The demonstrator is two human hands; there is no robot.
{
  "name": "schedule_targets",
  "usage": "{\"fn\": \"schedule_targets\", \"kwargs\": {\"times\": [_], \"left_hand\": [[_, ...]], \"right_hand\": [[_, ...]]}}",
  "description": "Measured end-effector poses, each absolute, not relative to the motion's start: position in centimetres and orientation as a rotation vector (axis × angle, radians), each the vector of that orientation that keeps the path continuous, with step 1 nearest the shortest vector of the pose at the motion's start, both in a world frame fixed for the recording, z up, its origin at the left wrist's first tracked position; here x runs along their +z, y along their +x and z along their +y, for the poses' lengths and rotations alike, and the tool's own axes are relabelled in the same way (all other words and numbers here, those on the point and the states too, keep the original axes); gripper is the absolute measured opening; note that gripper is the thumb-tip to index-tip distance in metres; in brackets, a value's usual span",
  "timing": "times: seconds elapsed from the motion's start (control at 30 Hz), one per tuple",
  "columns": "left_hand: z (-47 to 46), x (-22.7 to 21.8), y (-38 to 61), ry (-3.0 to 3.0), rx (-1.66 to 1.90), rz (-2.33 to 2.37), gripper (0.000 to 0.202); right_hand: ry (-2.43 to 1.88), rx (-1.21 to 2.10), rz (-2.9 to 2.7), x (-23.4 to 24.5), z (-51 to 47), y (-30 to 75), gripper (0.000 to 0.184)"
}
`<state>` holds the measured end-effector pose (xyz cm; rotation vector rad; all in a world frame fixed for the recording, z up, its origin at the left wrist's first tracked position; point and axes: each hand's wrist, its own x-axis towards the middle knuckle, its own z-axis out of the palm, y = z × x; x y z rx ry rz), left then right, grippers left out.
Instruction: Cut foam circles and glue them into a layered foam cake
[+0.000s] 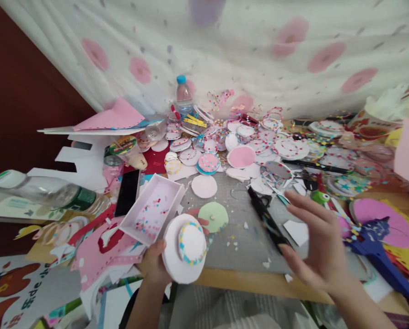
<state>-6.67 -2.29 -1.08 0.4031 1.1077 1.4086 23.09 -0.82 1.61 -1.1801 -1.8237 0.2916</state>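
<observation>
Bright soft daylight through the curtain [225,50], faint shadows, motion-blurred right hand [319,249], wide-angle bending at edges

Mount: head-worn, above table edge [242,279].
Facing: forward and down, toward spotted curtain [225,45].
Range: near; left hand [154,264], right hand [319,244] in lower foreground.

The disc [185,250] is white with a multicoloured dotted ring; the circle [213,216] beside it is pale green.
</observation>
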Motion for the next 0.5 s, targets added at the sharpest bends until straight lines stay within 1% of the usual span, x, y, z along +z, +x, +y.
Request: {"fn": "schedule_targets", "kwargs": {"times": [0.03,0.1,0.23,0.3,0.37,0.5], "left_hand": [[-2.0,-0.7,-6.1,0.424,1.371,1.067,0.018],[-1.7,0.0,-5.2,0.435,1.301,1.002,0.025],[-1.8,0.0,-4.0,0.408,1.239,0.892,0.054],[-1.9,-0.3,-3.5,0.427,1.205,0.809,0.06],[-2.1,-0.6,-2.9,0.479,1.185,0.739,0.063],[-2.5,-0.2,-1.8,0.654,1.162,0.709,0.069]], "right_hand": [[-1.103,0.322,-1.901,1.8,-0.6,22.3,0.068],[-1.052,0.423,-1.937,2.0,-0.1,21.0,0.068],[-1.013,0.858,-1.525,1.8,-0.4,19.1,0.055],[-0.963,1.024,-1.341,1.8,-1.1,18.5,0.052],[-0.953,1.085,-1.273,1.7,-1.9,17.8,0.048],[-1.011,1.019,-1.313,1.5,-2.8,16.3,0.034]]}}
